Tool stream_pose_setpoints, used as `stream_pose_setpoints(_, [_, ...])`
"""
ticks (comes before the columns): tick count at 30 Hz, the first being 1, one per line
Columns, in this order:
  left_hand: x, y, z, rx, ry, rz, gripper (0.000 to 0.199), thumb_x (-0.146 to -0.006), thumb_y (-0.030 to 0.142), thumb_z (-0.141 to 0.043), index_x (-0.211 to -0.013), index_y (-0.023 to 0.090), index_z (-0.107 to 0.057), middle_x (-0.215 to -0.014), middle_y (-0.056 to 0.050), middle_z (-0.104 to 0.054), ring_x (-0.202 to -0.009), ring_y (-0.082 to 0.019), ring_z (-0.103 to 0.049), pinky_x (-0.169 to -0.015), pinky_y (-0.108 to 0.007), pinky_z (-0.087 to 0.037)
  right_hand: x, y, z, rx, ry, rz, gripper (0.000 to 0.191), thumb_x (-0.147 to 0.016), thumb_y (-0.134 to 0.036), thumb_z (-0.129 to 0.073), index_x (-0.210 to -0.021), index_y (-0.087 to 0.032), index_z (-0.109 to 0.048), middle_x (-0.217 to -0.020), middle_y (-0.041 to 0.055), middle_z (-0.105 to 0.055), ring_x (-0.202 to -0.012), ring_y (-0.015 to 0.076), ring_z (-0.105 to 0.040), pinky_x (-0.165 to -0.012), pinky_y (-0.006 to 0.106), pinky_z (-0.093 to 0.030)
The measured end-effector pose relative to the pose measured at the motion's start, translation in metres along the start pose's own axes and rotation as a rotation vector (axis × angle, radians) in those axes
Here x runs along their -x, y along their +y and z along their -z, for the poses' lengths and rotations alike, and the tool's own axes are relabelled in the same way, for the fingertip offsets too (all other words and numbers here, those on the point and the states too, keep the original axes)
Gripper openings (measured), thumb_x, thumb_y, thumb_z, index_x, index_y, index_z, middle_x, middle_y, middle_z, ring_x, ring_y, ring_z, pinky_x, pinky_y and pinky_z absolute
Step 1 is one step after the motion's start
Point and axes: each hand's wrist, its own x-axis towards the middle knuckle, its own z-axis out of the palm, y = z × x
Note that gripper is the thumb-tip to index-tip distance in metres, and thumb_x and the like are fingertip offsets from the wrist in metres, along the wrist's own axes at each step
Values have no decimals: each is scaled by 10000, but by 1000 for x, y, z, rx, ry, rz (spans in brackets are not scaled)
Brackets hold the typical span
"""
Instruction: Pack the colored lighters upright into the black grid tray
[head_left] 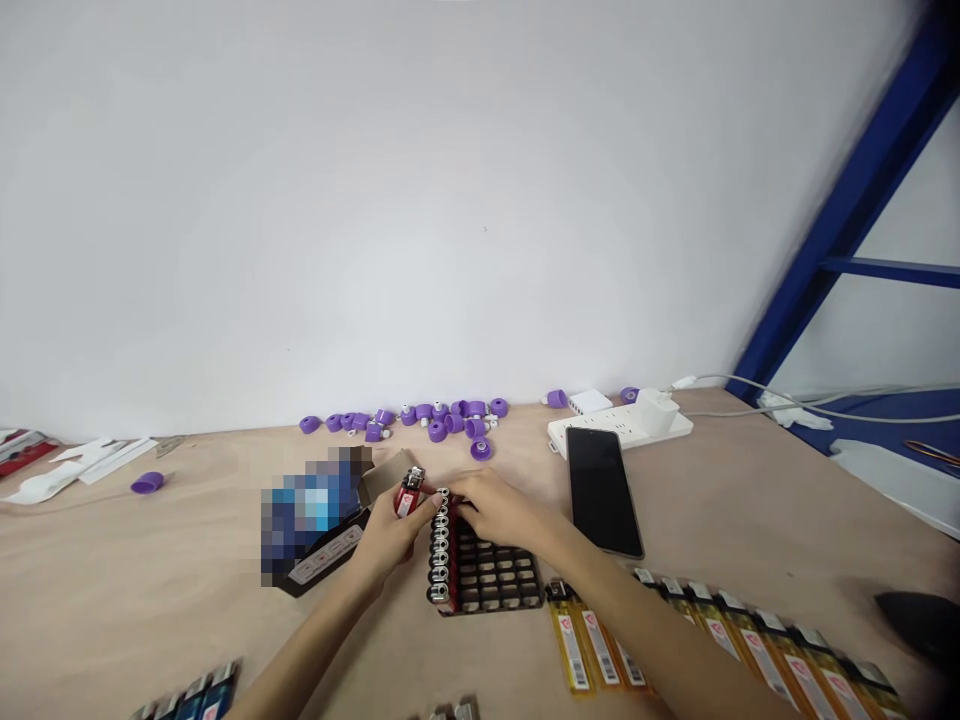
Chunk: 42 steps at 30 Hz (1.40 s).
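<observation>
My left hand [391, 528] is closed around a red lighter [409, 492] with a metal top, held upright beside the tray. Its thumb reaches over to the far end of a row of lighters [441, 550] standing along the left side of a black tray with a grid of slots [499, 580]. My right hand [491, 508] bends over the tray's far left corner, its fingers closed at the farthest lighter [443, 493] in that row. That lighter's body is mostly hidden by the fingers.
An open box [322, 560], partly blurred, stands left of the tray. Yellow lighters [600, 645] lie at front right, blue lighters [214, 695] at front left. A phone [604, 490] leans on a white power strip [622, 425]. Purple caps [454, 420] are scattered along the wall.
</observation>
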Motion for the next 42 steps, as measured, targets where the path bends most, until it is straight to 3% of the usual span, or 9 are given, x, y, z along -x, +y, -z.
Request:
stream_pose_setpoints(5, [7, 9, 2, 110, -5, -30, 494, -717, 613, -685, -922, 192, -528, -465, 152, -268, -389, -58, -208, -371, -180, -203, -2, -16, 20, -54, 148, -14, 293, -888, -105, -523, -1139, -143, -670, -1137, 153, -697, -1023, 254, -640, -900, 385, -479])
stream_pose_setpoints(9, [18, 20, 3, 197, -37, -33, 380, -753, 541, -656, -858, 211, -498, -471, 147, -265, -402, -67, -216, -393, -191, -234, -10, -40, 37, -195, 171, 16, 208, -908, -199, -572, -1076, -201, -695, -1039, 77, -743, -899, 191, -686, -802, 305, -535])
stream_pose_setpoints(14, [29, 30, 2, 203, -145, -40, 389, -785, 530, -650, -679, 193, -488, -501, 70, -455, -391, -60, -316, -404, -218, -284, -20, -52, 39, -326, 131, 75, 154, -872, -152, -588, -944, -198, -717, -937, 38, -757, -863, 177, -698, -793, 293, -534])
stream_pose_setpoints(20, [25, 33, 7, 210, -236, -68, 412, -813, 575, -626, -949, 192, -562, -641, 68, -478, -410, -48, -298, -407, -207, -265, -24, -38, 51, -400, 182, 85, 109, -894, -209, -569, -911, -171, -671, -936, 54, -733, -901, 173, -680, -844, 314, -515])
stream_pose_setpoints(25, [22, 30, 8, 104, -298, -63, 486, -808, 622, -620, -635, 180, -513, -479, 84, -350, -390, -52, -252, -395, -211, -207, -20, -41, 45, -391, 90, 90, 134, -815, -123, -614, -891, -195, -696, -852, 10, -741, -784, 156, -680, -720, 266, -518])
stream_pose_setpoints(29, [19, 28, 8, -34, -224, -117, 549, -850, 666, -518, -629, 167, -579, -401, 67, -366, -357, -80, -304, -405, -230, -243, -22, -36, 44, -364, 171, 38, 87, -833, -162, -609, -860, -182, -690, -824, 11, -735, -771, 158, -680, -697, 251, -508])
stream_pose_setpoints(34, [8, 19, 11, -193, 16, -238, 466, -864, 583, -531, -950, 151, -683, -510, 77, -367, -450, -107, -308, -460, -226, -236, -26, -14, 48, -220, 323, -123, 77, -863, -178, -601, -855, -154, -674, -817, 65, -723, -768, 185, -667, -694, 295, -501])
stream_pose_setpoints(39, [6, 14, 9, -301, -15, -322, 322, -849, 455, -586, -856, 164, -724, -649, 13, -557, -621, -162, -456, -582, -236, -343, -30, 4, 28, -81, 198, -157, 175, -931, -320, -628, -940, -148, -660, -911, 32, -686, -774, 153, -652, -710, 319, -546])
stream_pose_setpoints(42, [7, 14, 9, -332, -38, -332, 318, -850, 440, -584, -752, 162, -702, -634, 13, -542, -612, -160, -431, -567, -233, -322, -32, 7, 16, -8, 123, -140, 221, -962, -358, -590, -1031, -155, -643, -988, 35, -671, -797, 152, -652, -714, 326, -559])
